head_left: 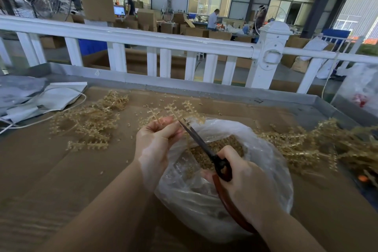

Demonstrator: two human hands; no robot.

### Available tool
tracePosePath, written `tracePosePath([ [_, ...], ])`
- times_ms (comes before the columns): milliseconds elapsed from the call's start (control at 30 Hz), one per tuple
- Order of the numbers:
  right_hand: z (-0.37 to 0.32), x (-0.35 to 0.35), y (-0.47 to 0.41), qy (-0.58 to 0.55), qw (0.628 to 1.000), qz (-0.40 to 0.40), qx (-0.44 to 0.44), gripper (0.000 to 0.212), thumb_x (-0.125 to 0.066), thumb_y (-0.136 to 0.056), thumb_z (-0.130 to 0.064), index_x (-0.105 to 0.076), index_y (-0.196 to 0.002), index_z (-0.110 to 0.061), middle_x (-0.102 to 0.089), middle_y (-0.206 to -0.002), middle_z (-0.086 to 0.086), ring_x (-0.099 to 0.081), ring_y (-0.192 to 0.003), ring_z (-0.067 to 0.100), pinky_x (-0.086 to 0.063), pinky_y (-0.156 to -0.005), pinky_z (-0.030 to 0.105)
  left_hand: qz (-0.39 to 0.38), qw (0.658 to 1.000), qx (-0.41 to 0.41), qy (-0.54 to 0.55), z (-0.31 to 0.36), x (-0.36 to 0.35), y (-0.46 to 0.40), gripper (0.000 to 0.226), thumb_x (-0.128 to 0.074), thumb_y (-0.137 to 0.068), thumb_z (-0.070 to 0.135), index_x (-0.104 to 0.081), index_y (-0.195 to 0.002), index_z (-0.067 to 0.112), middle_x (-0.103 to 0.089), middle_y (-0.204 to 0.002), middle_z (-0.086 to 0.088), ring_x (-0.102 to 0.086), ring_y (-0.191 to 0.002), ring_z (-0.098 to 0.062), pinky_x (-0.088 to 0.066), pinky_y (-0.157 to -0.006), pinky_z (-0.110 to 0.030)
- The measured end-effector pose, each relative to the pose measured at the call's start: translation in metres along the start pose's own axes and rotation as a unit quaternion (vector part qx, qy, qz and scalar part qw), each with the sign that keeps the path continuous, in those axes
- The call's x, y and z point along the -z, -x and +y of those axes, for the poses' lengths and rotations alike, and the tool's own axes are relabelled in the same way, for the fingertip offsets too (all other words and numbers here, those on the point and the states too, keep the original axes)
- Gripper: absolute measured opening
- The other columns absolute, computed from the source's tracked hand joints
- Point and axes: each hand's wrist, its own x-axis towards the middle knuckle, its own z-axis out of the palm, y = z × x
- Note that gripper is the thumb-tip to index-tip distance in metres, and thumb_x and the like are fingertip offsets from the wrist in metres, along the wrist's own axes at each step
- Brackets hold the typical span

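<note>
My left hand (157, 141) pinches a pale gold plastic sprig (173, 111) that fans out above my fingers, over the mouth of a clear plastic bag (263, 149). My right hand (243, 182) grips dark scissors (198, 139) with reddish-brown handles. Their blades are slightly parted and point up-left, the tips just beside my left fingertips at the sprig's stem. Small gold cut pieces (216, 149) fill the bag.
Cardboard (61, 170) covers the worktable. Cut sprigs (88, 122) lie at the left, a thick pile of uncut branches (319, 145) at the right. White folded sheets and a cord (47, 98) sit far left. A white railing (143, 41) runs behind the table.
</note>
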Motion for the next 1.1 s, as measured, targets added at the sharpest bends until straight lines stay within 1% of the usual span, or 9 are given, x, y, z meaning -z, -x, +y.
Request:
tracePosePath([
  [67,0.0,0.001,0.0,-0.016,1.0,-0.015,-0.013,0.039,-0.052,-0.074,-0.067,-0.043,-0.078,-0.029,-0.044,-0.051,-0.015,-0.054,-0.063,-0.006,-0.038,-0.053,0.008,-0.003,1.0,-0.015,-0.016,0.0,0.001,0.0,0.014,-0.066,-0.077,-0.012,-0.061,-0.08,0.002,-0.063,-0.073,-0.01,-0.064,-0.062,-0.018,-0.056,-0.058,-0.019],
  [133,0.0,0.002,0.0,-0.026,0.999,-0.03,-0.026,0.035,-0.061,-0.079,-0.059,-0.039,-0.076,-0.031,-0.044,-0.051,-0.013,-0.054,-0.064,-0.006,-0.038,-0.054,0.008,-0.005,0.999,-0.028,-0.03,0.001,0.001,0.0,0.015,-0.066,-0.076,-0.012,-0.063,-0.078,0.002,-0.064,-0.065,-0.005,-0.065,-0.059,-0.015,-0.055,-0.055,-0.018],
  [233,0.001,0.003,-0.002,-0.051,0.996,-0.057,-0.044,0.034,-0.062,-0.081,-0.055,-0.039,-0.073,-0.031,-0.051,-0.055,-0.013,-0.053,-0.061,-0.005,-0.039,-0.056,0.011,-0.007,0.998,-0.04,-0.05,0.001,0.0,0.0,0.019,-0.066,-0.076,-0.013,-0.064,-0.071,0.005,-0.065,-0.06,0.0,-0.065,-0.056,-0.012,-0.054,-0.054,-0.017],
  [333,0.002,0.005,-0.004,-0.07,0.993,-0.078,-0.06,0.033,-0.061,-0.081,-0.057,-0.043,-0.075,-0.03,-0.055,-0.069,-0.03,-0.054,-0.063,-0.003,-0.04,-0.057,0.012,-0.013,0.998,-0.043,-0.045,0.002,0.0,0.001,0.041,-0.065,-0.077,-0.014,-0.063,-0.049,0.016,-0.066,-0.061,0.001,-0.065,-0.055,-0.011,-0.056,-0.055,-0.019],
  [367,0.002,0.005,-0.005,-0.072,0.992,-0.082,-0.064,0.033,-0.06,-0.08,-0.058,-0.044,-0.076,-0.03,-0.055,-0.07,-0.032,-0.055,-0.064,-0.003,-0.04,-0.058,0.012,-0.016,0.998,-0.04,-0.04,0.002,0.001,0.001,0.042,-0.064,-0.077,-0.014,-0.062,-0.048,0.016,-0.066,-0.061,0.0,-0.064,-0.054,-0.011,-0.056,-0.055,-0.019],
  [500,0.003,0.006,-0.005,-0.077,0.991,-0.084,-0.073,0.033,-0.059,-0.079,-0.06,-0.046,-0.078,-0.03,-0.057,-0.071,-0.029,-0.054,-0.064,-0.002,-0.04,-0.057,0.012,-0.029,0.999,-0.03,-0.03,0.002,0.001,0.001,0.026,-0.064,-0.077,-0.014,-0.057,-0.065,0.008,-0.063,-0.063,-0.004,-0.061,-0.051,-0.012,-0.054,-0.052,-0.019],
  [700,-0.001,0.006,-0.005,-0.08,0.988,-0.106,-0.075,0.032,-0.056,-0.082,-0.061,-0.044,-0.081,-0.032,-0.056,-0.071,-0.03,-0.054,-0.062,-0.004,-0.039,-0.055,0.014,-0.045,0.999,-0.01,-0.02,-0.002,0.004,0.003,0.022,-0.061,-0.079,-0.014,-0.057,-0.071,0.006,-0.066,-0.06,-0.002,-0.064,-0.053,-0.011,-0.054,-0.053,-0.018],
  [933,-0.004,0.006,-0.006,-0.108,0.986,-0.094,-0.079,0.029,-0.057,-0.084,-0.058,-0.044,-0.082,-0.032,-0.058,-0.065,-0.013,-0.055,-0.062,-0.003,-0.043,-0.059,0.015,-0.085,0.996,0.021,-0.027,-0.006,0.004,0.009,0.012,-0.062,-0.076,-0.013,-0.061,-0.078,-0.001,-0.065,-0.064,-0.009,-0.065,-0.057,-0.013,-0.056,-0.056,-0.019],
  [1100,-0.001,0.004,-0.007,-0.114,0.986,-0.086,-0.081,0.03,-0.059,-0.083,-0.057,-0.044,-0.079,-0.031,-0.057,-0.068,-0.026,-0.054,-0.062,-0.005,-0.041,-0.06,0.012,-0.073,0.996,0.038,-0.028,-0.008,0.002,0.011,0.011,-0.062,-0.076,-0.013,-0.061,-0.077,-0.003,-0.062,-0.066,-0.013,-0.063,-0.055,-0.015,-0.056,-0.054,-0.02],
])
